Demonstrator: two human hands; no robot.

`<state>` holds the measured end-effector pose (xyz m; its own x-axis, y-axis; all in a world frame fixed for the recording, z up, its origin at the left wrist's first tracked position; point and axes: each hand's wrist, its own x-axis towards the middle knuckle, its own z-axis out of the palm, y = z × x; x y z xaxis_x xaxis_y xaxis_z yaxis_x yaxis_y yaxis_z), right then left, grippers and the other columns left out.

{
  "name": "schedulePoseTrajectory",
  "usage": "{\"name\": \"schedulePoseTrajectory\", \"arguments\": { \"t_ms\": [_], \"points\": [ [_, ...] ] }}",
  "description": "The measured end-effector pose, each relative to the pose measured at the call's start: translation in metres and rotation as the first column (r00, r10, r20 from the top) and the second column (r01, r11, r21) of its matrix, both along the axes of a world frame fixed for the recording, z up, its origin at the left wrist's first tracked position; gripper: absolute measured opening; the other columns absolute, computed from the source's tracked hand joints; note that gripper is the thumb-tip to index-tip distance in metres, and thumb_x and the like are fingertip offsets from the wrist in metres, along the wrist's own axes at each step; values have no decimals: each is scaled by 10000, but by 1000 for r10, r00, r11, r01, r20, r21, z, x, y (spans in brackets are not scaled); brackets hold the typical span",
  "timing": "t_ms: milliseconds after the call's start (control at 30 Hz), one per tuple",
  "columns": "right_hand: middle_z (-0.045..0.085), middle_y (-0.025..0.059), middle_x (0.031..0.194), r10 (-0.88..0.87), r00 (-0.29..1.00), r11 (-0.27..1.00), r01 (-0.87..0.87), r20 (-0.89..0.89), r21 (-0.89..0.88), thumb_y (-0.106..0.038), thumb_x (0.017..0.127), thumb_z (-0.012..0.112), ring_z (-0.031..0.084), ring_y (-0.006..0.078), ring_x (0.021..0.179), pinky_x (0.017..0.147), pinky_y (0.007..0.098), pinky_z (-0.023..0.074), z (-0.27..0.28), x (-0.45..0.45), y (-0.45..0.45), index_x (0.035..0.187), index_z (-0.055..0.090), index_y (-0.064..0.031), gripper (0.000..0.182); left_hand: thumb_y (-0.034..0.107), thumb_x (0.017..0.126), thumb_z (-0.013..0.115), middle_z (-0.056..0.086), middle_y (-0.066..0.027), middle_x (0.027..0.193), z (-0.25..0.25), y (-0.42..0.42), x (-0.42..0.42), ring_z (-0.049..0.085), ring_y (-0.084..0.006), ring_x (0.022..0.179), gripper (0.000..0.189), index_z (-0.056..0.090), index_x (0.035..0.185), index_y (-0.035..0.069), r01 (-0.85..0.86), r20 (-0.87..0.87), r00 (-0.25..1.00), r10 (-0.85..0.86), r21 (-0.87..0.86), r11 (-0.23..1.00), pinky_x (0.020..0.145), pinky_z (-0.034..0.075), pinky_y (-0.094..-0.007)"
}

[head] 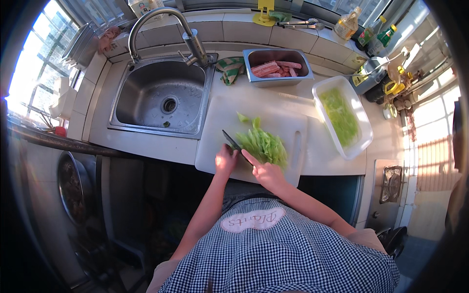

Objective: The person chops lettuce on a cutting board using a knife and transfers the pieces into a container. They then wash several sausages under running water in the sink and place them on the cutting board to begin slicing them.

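Observation:
My right hand (pixel 269 175) grips a kitchen knife (pixel 231 140), its index finger stretched along the top of the dark blade. The blade points away to the upper left, over a white plastic cutting board (pixel 223 110). Close against the blade's left side, my left hand (pixel 226 160) has its fingers curled down on a green vegetable piece, mostly hidden beneath them. Just right of the knife lies a heap of thin pale-green vegetable slices (pixel 264 145). One separate slice (pixel 242 117) rests above the heap.
A steel sink (pixel 122 110) with a tap (pixel 196 47) is left of the board. Behind it stand a green-striped cloth (pixel 231 69) and a steel pan (pixel 280 82) of pinkish meat strips. To the right, a white plastic tub (pixel 361 119) holds green slices, near several bottles (pixel 370 73) and a gas burner (pixel 392 183).

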<state>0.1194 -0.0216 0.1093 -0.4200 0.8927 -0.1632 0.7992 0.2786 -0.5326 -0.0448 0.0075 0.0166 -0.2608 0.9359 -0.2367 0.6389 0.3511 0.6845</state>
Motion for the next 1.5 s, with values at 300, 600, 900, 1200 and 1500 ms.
{"name": "schedulePoseTrajectory", "arguments": {
  "t_ms": [300, 600, 900, 1200, 1500],
  "points": [
    [499, 113, 485, -3, 999, 999, 4, 36, -35, -150, 780, 447, 508, 260, 419, 450, 373, 435, -2, -3, 7, 1335, 226, -356, 632, 288, 708, 628, 601, -167, 727, -6, 2, -3, 590, -346, 702, 338, 502, 845, 5, -10, 23, 1000, 10, 21, 1000, 646, 473, -405],
    [543, 120, 541, 16, 999, 1000, -17, 40, 8, -145, 780, 445, 535, 269, 460, 478, 387, 451, -5, -1, 4, 1337, 206, -365, 645, 239, 712, 618, 600, -156, 699, 0, 3, -2, 602, -309, 678, 286, 513, 833, 1, -28, 71, 997, 30, -18, 999, 624, 482, -375],
    [522, 120, 511, 58, 996, 997, -61, 65, 47, -149, 792, 439, 514, 276, 427, 447, 385, 440, -2, 2, 2, 1344, 203, -339, 629, 255, 706, 613, 595, -162, 692, -2, -1, -3, 591, -332, 663, 289, 509, 798, 2, -13, 25, 1000, 12, 33, 999, 620, 477, -393],
    [512, 115, 499, 92, 992, 994, -97, 87, 45, -148, 795, 433, 512, 273, 425, 462, 390, 441, 3, 2, 4, 1335, 238, -338, 604, 231, 699, 630, 595, -170, 686, -5, -2, -4, 592, -336, 668, 281, 504, 785, -5, -15, 190, 981, 34, -101, 995, 625, 479, -392],
    [514, 103, 497, 116, 990, 992, -119, 78, 31, -147, 782, 436, 521, 261, 430, 450, 377, 443, -2, 3, 6, 1340, 207, -354, 638, 223, 697, 636, 598, -171, 707, -10, -2, -5, 595, -334, 685, 275, 525, 795, -9, -22, 33, 999, 20, 80, 997, 634, 480, -395]
  ]
}}
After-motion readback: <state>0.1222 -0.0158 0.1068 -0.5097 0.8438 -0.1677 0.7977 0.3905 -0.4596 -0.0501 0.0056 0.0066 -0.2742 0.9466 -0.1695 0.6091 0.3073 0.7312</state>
